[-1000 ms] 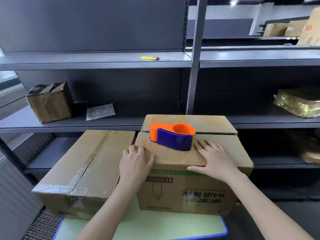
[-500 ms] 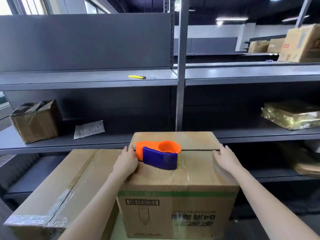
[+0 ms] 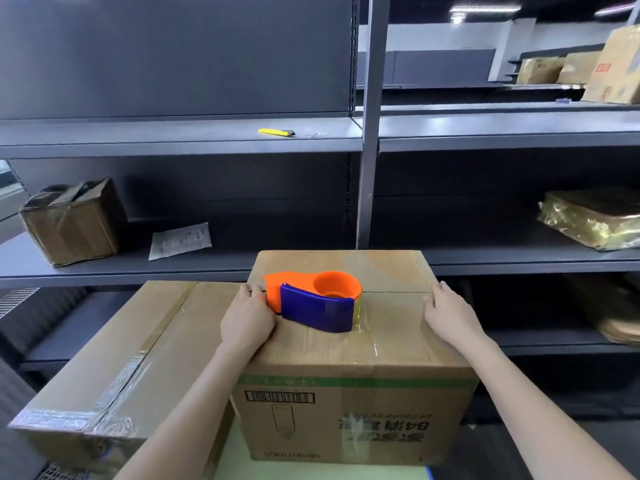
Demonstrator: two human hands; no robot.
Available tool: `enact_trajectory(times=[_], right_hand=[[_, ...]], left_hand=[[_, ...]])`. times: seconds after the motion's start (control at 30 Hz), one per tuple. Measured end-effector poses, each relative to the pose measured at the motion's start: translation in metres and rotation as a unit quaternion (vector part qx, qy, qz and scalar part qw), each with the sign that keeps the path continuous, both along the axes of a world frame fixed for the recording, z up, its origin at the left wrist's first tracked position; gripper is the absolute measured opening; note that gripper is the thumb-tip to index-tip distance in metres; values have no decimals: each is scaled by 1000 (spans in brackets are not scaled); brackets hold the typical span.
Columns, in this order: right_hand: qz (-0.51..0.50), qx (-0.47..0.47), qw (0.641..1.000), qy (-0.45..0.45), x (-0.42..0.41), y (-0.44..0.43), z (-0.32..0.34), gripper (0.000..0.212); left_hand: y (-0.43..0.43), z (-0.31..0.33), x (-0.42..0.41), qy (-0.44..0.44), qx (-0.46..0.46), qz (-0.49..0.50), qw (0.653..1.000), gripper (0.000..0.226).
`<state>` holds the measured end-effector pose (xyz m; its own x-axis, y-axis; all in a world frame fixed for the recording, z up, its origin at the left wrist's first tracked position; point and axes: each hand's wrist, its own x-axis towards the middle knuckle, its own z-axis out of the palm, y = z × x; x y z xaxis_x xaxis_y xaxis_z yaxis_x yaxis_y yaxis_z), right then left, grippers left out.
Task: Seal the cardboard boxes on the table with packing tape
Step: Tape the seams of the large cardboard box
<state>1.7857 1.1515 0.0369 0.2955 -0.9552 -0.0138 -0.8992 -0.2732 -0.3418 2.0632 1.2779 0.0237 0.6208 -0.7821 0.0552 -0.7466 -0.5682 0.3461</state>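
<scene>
Grips apart, left hand [image 3: 247, 318] and right hand [image 3: 446, 313] press the centre-frame box [image 3: 346, 351] flat; hold the seam [image 3: 394, 292] closed before taking the tape dispenser [image 3: 315, 308].

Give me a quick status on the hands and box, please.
Left hand on box, left edge; right hand on right edge. Tape dispenser rests on top, unheld. Nothing blocking.

place: warehouse or stockroom, packing spot
shelving: long grey metal shelves [image 3: 180, 147] on slotted uprights [image 3: 369, 133], more racks behind
stock: taped carton [image 3: 72, 223], film-wrapped parcel [image 3: 592, 220], far cartons [image 3: 613, 67] on shelves
tools: yellow utility knife [image 3: 275, 132] on a shelf; orange-blue tape dispenser [image 3: 311, 306] on a barcoded box [image 3: 346, 410]
lighting: ceiling strip light [image 3: 485, 10]
</scene>
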Motion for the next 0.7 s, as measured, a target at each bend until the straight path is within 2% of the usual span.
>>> enact_trajectory(times=[0.17,0.23,0.3,0.37,0.43,0.47,0.53,0.63,0.7], right_hand=[[-44,3,995,88,9,2,4,52],[-46,-39,989,133,15,7,12,55],[-10,-133,985,108,23,14,18,53],[69,-193,979,18,38,30,25,42],[155,-167,970,-89,58,54,36,38],[190,-152,964,-107,69,68,41,38],[232,-173,955,-60,91,89,45,43],[232,-243,940,62,116,104,41,48],[227,-223,946,57,124,105,39,45]], left_hand=[[3,1,6,9,7,-20,1000,46],[3,0,9,-16,9,-29,999,44],[6,3,12,-35,10,-31,999,43],[9,7,15,-22,-17,-39,999,42],[13,11,16,33,-83,-58,994,45],[15,12,18,76,-123,-69,987,48],[17,13,21,171,-185,-99,963,47],[17,18,24,274,-230,-140,923,43],[19,23,26,303,-230,-152,912,42]])
